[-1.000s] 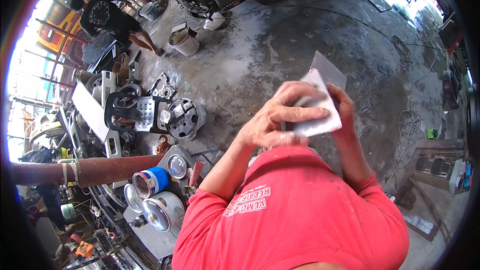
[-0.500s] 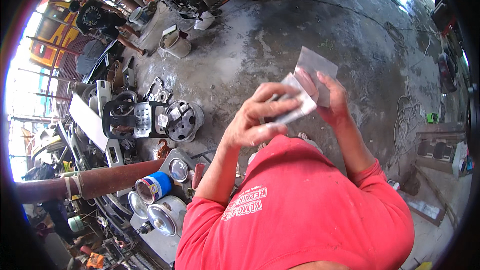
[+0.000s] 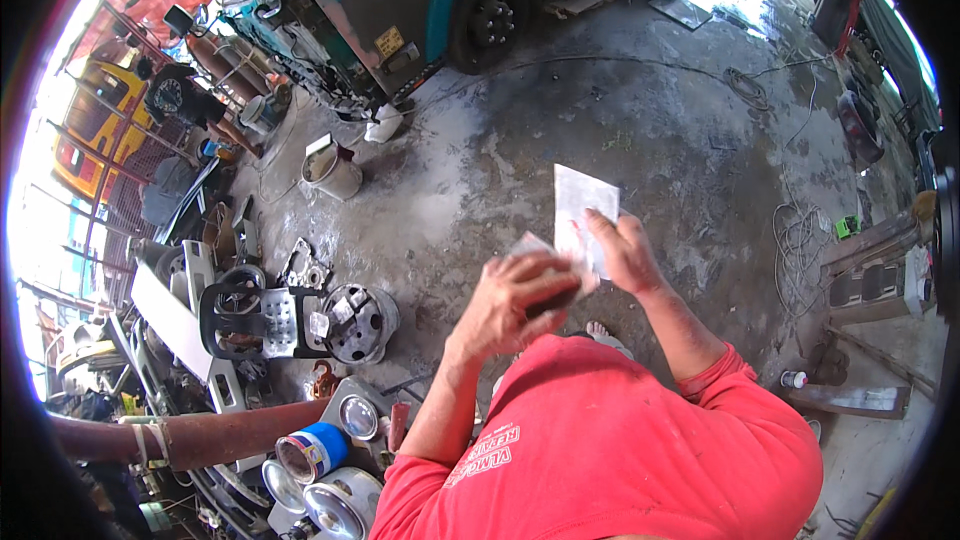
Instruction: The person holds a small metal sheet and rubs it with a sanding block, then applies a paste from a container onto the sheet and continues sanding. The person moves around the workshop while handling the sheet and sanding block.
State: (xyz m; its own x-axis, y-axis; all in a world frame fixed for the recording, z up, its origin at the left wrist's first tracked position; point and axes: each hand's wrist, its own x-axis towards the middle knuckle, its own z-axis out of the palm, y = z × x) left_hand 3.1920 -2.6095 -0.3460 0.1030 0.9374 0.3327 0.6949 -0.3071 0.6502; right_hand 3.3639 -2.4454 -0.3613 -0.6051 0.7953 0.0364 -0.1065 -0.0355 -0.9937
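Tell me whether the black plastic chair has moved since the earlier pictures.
No. The black plastic chair keeps its place left of the steel wheel rim; both shifted down the picture together.

Daylight: blown out far left and upper right. Floor [image 3: 660, 165]: bright glare, dark beneath truck [image 3: 400, 5]. Left hand [image 3: 515, 300]: slightly blurred. Edges: bowed. Corners: black.

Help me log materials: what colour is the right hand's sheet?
The sheet looks mostly white, best seen in the head view.
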